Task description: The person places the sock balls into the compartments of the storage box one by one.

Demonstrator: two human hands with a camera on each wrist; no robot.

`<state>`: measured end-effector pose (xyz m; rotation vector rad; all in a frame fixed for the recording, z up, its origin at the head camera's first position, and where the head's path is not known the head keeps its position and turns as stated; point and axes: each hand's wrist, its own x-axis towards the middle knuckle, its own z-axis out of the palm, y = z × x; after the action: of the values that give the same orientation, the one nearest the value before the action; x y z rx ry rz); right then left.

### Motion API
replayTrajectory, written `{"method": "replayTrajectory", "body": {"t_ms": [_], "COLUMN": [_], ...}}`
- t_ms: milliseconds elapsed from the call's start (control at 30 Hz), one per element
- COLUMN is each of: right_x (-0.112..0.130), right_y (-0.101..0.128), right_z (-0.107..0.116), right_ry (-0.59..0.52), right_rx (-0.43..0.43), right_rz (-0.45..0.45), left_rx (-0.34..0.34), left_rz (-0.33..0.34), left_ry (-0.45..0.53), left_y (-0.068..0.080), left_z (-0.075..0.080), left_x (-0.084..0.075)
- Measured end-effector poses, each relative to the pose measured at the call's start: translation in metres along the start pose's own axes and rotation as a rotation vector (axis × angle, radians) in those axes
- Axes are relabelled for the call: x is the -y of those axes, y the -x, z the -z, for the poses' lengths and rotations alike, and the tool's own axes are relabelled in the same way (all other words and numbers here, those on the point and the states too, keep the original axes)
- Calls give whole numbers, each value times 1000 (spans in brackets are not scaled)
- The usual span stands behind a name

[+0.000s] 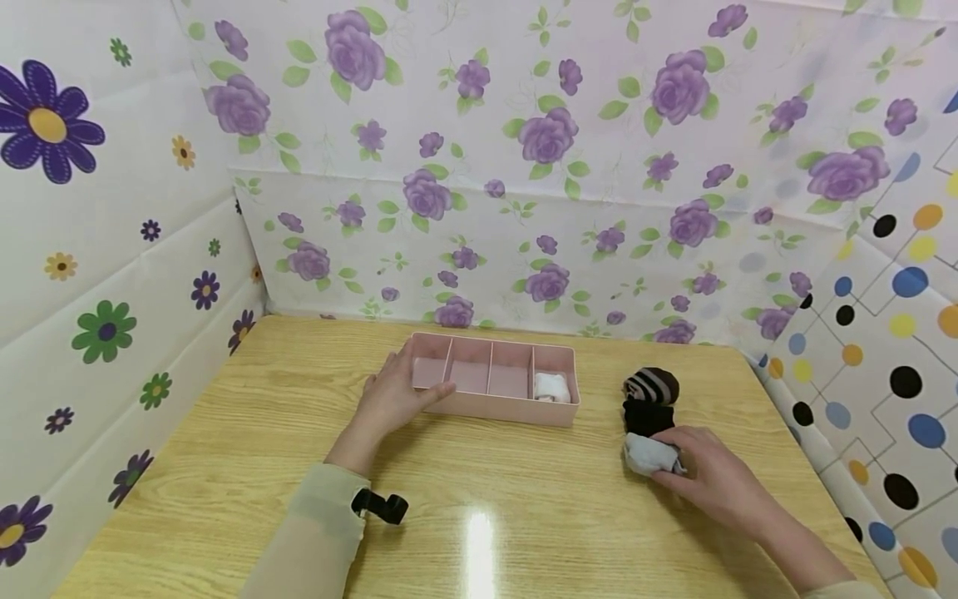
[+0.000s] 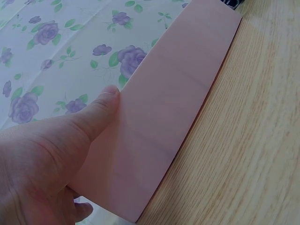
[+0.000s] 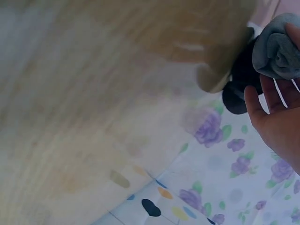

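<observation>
A pink divided storage box point(image 1: 494, 405) lies lengthwise on the table, with a white rolled sock point(image 1: 552, 387) in its rightmost compartment. My left hand point(image 1: 392, 394) grips the box's left end, the thumb against the front wall, as the left wrist view also shows. To the right of the box, my right hand point(image 1: 714, 474) holds a grey rolled sock point(image 1: 649, 455) between thumb and fingers. Just beyond it are a black rolled sock point(image 1: 648, 418) and a brown striped rolled sock point(image 1: 653, 385), in a line. The right wrist view shows the grey roll's spiral end point(image 3: 280, 54).
The wooden table point(image 1: 479, 482) is bounded by a rose-patterned cloth point(image 1: 509, 225) behind, a flowered cloth point(image 1: 150, 316) on the left and a dotted cloth point(image 1: 883, 349) on the right. A black strap piece point(image 1: 382, 505) sticks out from the left sleeve.
</observation>
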<state>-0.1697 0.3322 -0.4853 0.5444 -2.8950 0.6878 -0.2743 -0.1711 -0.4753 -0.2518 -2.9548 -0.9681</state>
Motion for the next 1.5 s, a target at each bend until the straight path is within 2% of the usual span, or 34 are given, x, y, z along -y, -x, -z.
{"method": "replayTrajectory", "body": {"t_ms": [133,600,867,1133,1500], "right_x": [6,31,45,59,78], "right_y": [-4,-26,-42,-58,-79], "right_z": [4,13,8,3,-3], "right_ry": [-31,-121,-170,-197,-251], "right_rx": [-8,4,7,-51,-82], "right_rz": [23,16,-1,5,-54], "left_rx": [-4,-3,0,3,0], "left_rz": [-5,-1,4,10,13], "left_ry": [-5,-11,-6,10,4], "left_y": [0,-1,-1,-1,-1], "left_z": [0,0,0,-1,-2], "left_x": [1,3,4,1,2]}}
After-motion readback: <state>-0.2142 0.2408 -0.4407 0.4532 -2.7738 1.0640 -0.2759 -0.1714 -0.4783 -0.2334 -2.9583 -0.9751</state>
